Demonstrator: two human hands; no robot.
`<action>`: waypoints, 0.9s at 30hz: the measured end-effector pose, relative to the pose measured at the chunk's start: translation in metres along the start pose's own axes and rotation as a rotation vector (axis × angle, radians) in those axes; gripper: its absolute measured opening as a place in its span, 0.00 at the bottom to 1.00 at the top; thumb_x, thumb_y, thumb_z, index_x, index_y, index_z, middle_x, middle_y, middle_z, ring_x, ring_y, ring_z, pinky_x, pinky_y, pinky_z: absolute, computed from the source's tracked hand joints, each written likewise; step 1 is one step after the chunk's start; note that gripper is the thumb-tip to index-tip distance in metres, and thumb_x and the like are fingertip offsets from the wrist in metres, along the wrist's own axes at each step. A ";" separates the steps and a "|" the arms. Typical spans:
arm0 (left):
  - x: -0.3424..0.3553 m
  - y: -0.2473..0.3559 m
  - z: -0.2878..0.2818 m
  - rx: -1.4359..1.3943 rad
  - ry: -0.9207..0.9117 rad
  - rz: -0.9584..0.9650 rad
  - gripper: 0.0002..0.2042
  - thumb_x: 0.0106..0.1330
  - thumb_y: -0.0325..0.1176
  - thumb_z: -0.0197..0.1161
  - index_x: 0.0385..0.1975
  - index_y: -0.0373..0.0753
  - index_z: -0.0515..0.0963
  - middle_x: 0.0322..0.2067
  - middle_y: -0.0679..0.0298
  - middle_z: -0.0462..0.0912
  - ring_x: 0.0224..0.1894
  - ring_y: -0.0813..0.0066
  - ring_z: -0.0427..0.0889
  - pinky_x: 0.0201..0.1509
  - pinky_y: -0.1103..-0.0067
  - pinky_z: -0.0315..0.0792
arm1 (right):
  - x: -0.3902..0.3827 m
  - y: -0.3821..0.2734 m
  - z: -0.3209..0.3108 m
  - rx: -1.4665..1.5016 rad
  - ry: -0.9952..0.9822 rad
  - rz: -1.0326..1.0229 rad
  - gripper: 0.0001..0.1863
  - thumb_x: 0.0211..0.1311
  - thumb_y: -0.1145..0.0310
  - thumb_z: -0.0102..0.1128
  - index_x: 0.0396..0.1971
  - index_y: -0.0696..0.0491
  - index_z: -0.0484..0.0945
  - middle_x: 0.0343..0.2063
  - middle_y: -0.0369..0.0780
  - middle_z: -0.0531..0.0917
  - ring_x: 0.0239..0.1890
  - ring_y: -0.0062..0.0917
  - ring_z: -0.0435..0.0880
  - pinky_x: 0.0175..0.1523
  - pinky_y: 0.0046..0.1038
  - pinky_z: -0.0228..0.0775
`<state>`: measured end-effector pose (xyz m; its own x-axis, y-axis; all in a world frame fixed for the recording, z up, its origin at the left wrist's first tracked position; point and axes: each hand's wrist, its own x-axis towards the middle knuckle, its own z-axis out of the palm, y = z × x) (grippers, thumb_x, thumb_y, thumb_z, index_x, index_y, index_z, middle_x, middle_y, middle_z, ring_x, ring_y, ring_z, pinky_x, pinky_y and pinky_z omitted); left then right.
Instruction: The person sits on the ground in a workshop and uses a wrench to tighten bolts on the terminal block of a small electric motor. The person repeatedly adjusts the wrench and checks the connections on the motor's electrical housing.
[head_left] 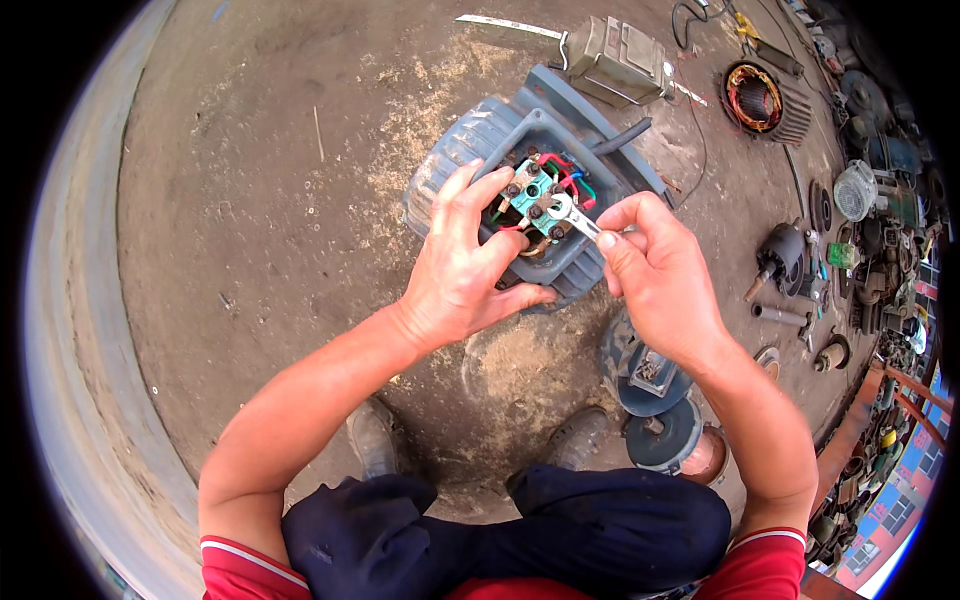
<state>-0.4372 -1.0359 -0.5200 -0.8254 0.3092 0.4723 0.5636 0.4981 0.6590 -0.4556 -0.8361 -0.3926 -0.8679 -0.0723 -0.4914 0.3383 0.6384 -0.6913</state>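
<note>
Sitting on a dusty concrete floor [250, 200], sawdust patches scattered around. Lying in the middle of it: grey-blue electric motor [470, 150], terminal box [545, 195] open and facing up. Resting just beyond the motor: olive-grey box cover [620, 60], with a flat metal strip [505, 25] lying beside it. Lining the right edge of the floor: stator with copper windings [757, 98], loose rotors and shafts [780, 260], assorted motor parts. Sitting near the right knee: two round dark-blue end covers [650, 400], stacked close together.

Showing inside the box: teal terminal block [535, 195] with studs and nuts, red, green and blue wires [575, 180] fanning off to its right. Running out past the box's upper right corner: black cable [622, 135].

Left hand [465, 265] bracing on the near-left rim of the box, fingers spread and half curled, fingertips touching the left side of the terminal block, gripping nothing loose. Right hand [655, 265] pinching a small silver wrench [572, 215] between thumb and forefinger, other fingers curled shut behind. Wrench head sitting on a nut at the lower right of the block, handle pointing back toward the right hand.

Showing at the bottom: worn shoes [375, 435], dark trousers, red sleeves.
</note>
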 end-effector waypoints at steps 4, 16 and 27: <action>-0.001 -0.003 0.004 -0.017 0.017 -0.003 0.29 0.35 0.47 0.87 0.36 0.39 0.82 0.68 0.44 0.64 0.71 0.32 0.59 0.72 0.45 0.59 | 0.001 0.005 0.003 -0.033 -0.047 0.030 0.07 0.73 0.72 0.57 0.45 0.57 0.73 0.22 0.38 0.80 0.25 0.20 0.77 0.34 0.31 0.71; -0.002 -0.004 0.002 -0.015 0.015 -0.004 0.29 0.36 0.49 0.86 0.36 0.38 0.82 0.67 0.44 0.65 0.70 0.32 0.60 0.72 0.44 0.58 | 0.036 -0.034 -0.023 -0.532 -0.181 -0.196 0.09 0.69 0.68 0.61 0.40 0.58 0.77 0.28 0.49 0.83 0.36 0.49 0.83 0.41 0.46 0.71; 0.000 0.000 0.002 -0.009 0.009 -0.010 0.28 0.35 0.44 0.87 0.34 0.38 0.80 0.66 0.45 0.64 0.69 0.33 0.60 0.68 0.49 0.67 | 0.042 -0.041 -0.027 -0.654 -0.251 -0.195 0.11 0.70 0.65 0.60 0.39 0.59 0.77 0.29 0.51 0.83 0.38 0.50 0.83 0.44 0.47 0.71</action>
<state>-0.4374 -1.0348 -0.5212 -0.8309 0.2968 0.4706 0.5553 0.4941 0.6690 -0.5153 -0.8444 -0.3705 -0.7538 -0.3551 -0.5529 -0.1688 0.9178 -0.3593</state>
